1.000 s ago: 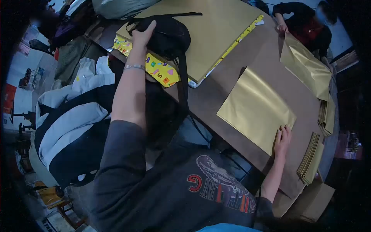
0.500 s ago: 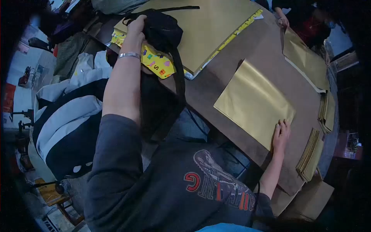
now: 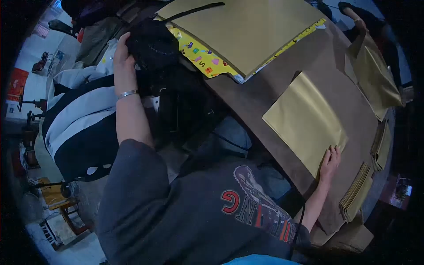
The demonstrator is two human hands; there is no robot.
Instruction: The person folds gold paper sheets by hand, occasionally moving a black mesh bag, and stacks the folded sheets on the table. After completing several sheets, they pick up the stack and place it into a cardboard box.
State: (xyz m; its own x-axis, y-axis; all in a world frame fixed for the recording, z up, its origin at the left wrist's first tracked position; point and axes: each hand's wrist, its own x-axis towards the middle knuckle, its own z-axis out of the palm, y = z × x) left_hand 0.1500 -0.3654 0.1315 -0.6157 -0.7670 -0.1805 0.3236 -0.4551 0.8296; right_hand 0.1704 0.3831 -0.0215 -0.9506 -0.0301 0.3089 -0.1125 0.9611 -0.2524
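My left hand (image 3: pixel 123 55) grips the edge of a black bag (image 3: pixel 152 46), holding it up at the left side of the table. A long black strap trails from the bag over the large stack of gold sheets (image 3: pixel 247 31). My right hand (image 3: pixel 330 164) rests with extended fingers on the near right corner of a gold paper sheet (image 3: pixel 304 123), which lies on the brown tabletop. Under the large stack a yellow printed sheet (image 3: pixel 201 55) with colourful shapes sticks out.
Another person's hand (image 3: pixel 361 25) is at a gold sheet (image 3: pixel 375 73) across the table. Folded gold bundles (image 3: pixel 357 192) line the table's right edge, above a cardboard box (image 3: pixel 349 238). A black and white padded item (image 3: pixel 84 128) sits at left. A wooden stool (image 3: pixel 55 196) stands beyond it.
My left hand has drawn the black bag left and down, off the stack's corner, uncovering more of the yellow sheet. My right hand stays on the gold sheet. Across the table the person's gold sheet has bent.
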